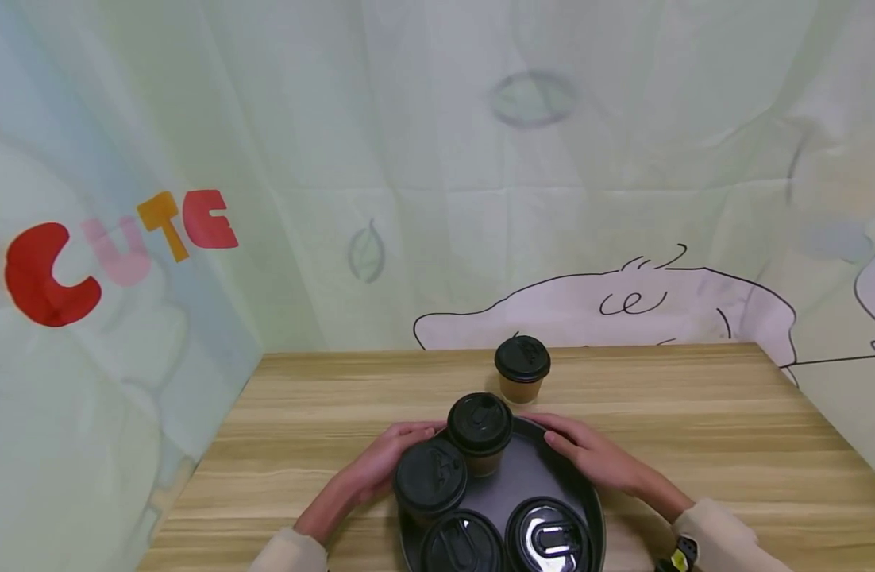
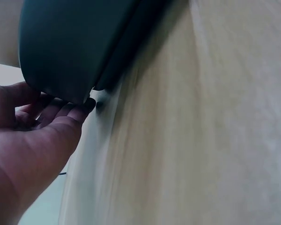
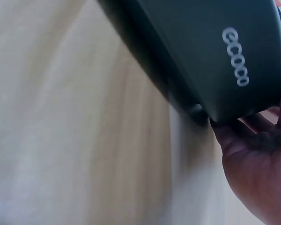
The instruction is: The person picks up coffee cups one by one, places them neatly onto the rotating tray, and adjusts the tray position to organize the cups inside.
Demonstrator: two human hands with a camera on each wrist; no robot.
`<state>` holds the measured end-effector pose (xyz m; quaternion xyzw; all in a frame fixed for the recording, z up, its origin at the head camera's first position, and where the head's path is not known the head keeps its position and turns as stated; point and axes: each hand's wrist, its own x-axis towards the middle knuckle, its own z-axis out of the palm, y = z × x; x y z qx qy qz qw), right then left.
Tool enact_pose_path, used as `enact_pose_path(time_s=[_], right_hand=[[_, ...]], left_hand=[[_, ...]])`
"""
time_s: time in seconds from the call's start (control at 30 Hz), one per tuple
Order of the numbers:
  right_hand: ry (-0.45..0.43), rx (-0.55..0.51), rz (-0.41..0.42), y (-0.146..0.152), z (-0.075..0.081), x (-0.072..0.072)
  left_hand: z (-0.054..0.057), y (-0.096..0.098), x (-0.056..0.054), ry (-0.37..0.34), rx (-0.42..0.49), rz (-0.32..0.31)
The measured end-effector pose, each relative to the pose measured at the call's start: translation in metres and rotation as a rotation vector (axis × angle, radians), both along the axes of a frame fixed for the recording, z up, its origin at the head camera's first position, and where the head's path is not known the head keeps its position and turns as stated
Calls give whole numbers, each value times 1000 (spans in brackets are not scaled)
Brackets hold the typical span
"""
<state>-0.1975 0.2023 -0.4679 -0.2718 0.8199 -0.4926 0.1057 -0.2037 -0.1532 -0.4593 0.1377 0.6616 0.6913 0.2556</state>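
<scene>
Both hands hold a round dark tray (image 1: pixel 536 465) from its two far sides. My left hand (image 1: pixel 383 461) grips the left side, partly hidden behind the cups, and my right hand (image 1: pixel 596 454) grips the right side with the thumb over the rim. In the wrist views, fingers curl under the lower edge of the tray wall (image 2: pixel 70 47), which bears the letters "ecoco" on the right. Several paper cups with black lids crowd the tray: a brown one (image 1: pixel 480 429) at the far side, a matt-lidded one (image 1: pixel 430 481) at left, and glossy lids (image 1: pixel 549 540) nearest me.
Another brown cup (image 1: pixel 522 369) with a black lid stands on the wooden table (image 1: pixel 323 389), just beyond the tray near the back edge. A printed curtain (image 1: pixel 437 175) hangs behind the table and along its left side.
</scene>
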Motion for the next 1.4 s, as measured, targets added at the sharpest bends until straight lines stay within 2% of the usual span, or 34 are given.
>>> enact_pose_path(time_s=[0.17,0.37,0.6,0.77,0.9,1.07,1.23,1.4], right_hand=[[32,-10,-10,8,-3,8],[57,-3,-37,12,-3,11],[-6,53,-87,-1,-1,1],[-24,29,-66,-7,0,-2],[-27,20,-57,-4,1,1],[-23,1,-60,2,-2,7],[34,15,-72,10,-5,13],[72,37,-86,16,-3,22]], left_hand=[[-2,-1,2,-14,79,-37],[-4,-3,3,-21,119,-61],[-5,-4,2,-11,97,-50],[-5,-3,2,-12,87,-50],[-6,-1,1,5,74,-44],[-5,-1,2,-15,94,-38],[-4,-2,2,-53,124,-26],[-5,-1,1,-58,146,-22]])
